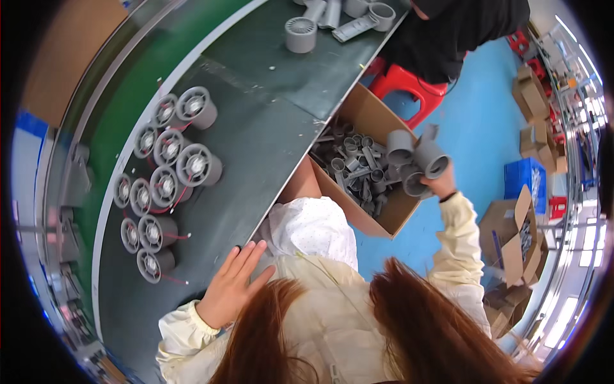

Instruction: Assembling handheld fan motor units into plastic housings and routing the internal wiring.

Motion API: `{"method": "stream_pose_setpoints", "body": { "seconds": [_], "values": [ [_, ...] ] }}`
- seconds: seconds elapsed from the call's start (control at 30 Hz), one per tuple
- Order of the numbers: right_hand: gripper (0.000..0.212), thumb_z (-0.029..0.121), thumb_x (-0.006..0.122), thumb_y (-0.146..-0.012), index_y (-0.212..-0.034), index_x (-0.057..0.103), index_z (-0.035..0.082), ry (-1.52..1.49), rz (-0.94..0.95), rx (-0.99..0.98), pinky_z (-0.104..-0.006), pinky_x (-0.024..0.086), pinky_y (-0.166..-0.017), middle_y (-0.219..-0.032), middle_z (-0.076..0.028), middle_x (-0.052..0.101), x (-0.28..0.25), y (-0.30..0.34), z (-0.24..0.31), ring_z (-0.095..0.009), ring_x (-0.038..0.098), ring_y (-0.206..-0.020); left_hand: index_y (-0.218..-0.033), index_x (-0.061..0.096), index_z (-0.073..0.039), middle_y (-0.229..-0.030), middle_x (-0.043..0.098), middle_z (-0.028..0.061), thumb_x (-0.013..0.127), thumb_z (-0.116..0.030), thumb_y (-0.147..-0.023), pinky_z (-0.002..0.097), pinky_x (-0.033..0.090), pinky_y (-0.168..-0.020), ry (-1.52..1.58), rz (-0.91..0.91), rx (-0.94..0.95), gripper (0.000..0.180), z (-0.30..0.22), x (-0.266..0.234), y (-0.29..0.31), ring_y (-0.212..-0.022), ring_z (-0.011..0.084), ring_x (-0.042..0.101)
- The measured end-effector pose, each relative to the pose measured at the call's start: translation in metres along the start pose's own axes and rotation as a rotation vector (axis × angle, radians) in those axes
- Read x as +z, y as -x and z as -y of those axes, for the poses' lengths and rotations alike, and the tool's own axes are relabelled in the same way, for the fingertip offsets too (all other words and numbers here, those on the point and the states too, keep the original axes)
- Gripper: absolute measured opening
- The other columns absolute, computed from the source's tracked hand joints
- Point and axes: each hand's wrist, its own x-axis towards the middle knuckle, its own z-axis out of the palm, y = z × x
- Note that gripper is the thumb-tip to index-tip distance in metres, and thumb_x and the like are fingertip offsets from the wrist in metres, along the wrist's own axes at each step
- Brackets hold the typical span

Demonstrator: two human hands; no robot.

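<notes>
Over the far side of the open cardboard box, my right hand is closed on a bunch of grey plastic housings, short tubes, one with a handle-like stub. Its fingertips are partly hidden behind them. Inside the box lies a heap of smaller grey plastic parts, many of them tubular. My left hand rests at the table edge beside my lap with its fingers stretched out, holding nothing. On the dark table to its left stand several grey round fan housings with silvery centres and red wires.
More grey housings lie at the table's far end. A person in dark clothing sits by a red stool beyond the box. Open cartons and a blue crate stand on the blue floor at right.
</notes>
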Motion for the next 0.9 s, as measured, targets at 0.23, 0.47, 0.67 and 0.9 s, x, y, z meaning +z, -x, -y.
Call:
{"method": "stream_pose_setpoints", "body": {
  "seconds": [0.23,0.47,0.67,0.9],
  "values": [
    [0.065,0.009,0.073,-0.062,-0.125,0.058,0.002,0.405,-0.079,-0.651,-0.0414,0.043,-0.099,-0.128,-0.014,0.059,-0.157,-0.003,0.195,-0.033,0.055,-0.118,-0.12,0.061,-0.009,-0.15,0.035,0.0218,0.058,-0.014,-0.078,0.0457,0.032,-0.113,-0.049,-0.171,0.069,0.043,-0.006,0.033,0.025,-0.134,0.0339,0.042],
    [0.026,0.006,0.069,-0.08,-0.103,0.067,-0.005,-0.334,0.832,-0.796,-0.0426,0.051,-0.088,-0.109,-0.018,0.068,-0.109,-0.027,0.427,-0.032,0.066,-0.102,-0.111,0.062,-0.007,-0.143,0.045,0.0214,0.06,-0.014,-0.077,0.0443,0.039,-0.107,-0.158,-0.422,0.136,0.034,-0.027,0.048,0.066,-0.126,0.0305,0.05],
    [0.026,0.0,0.067,-0.071,-0.097,0.067,-0.002,-0.729,1.639,-0.553,-0.0332,0.054,-0.075,-0.088,-0.011,0.07,0.11,0.072,0.6,-0.02,0.067,-0.078,-0.11,0.062,-0.007,-0.134,0.054,0.0195,0.061,-0.013,-0.076,0.0419,0.047,-0.098,-0.072,-0.608,0.0,0.034,-0.055,0.054,0.111,-0.114,0.0297,0.058],
    [0.026,0.007,0.072,-0.067,-0.092,0.068,0.0,-0.444,1.56,-0.237,-0.036,0.051,-0.072,-0.089,-0.012,0.069,0.283,0.125,0.634,-0.024,0.065,-0.077,-0.109,0.066,-0.007,-0.127,0.059,0.0174,0.067,-0.007,-0.076,0.0413,0.051,-0.088,0.036,-0.844,-0.33,0.033,-0.063,0.055,0.168,-0.106,0.0328,0.061]
  ]
}}
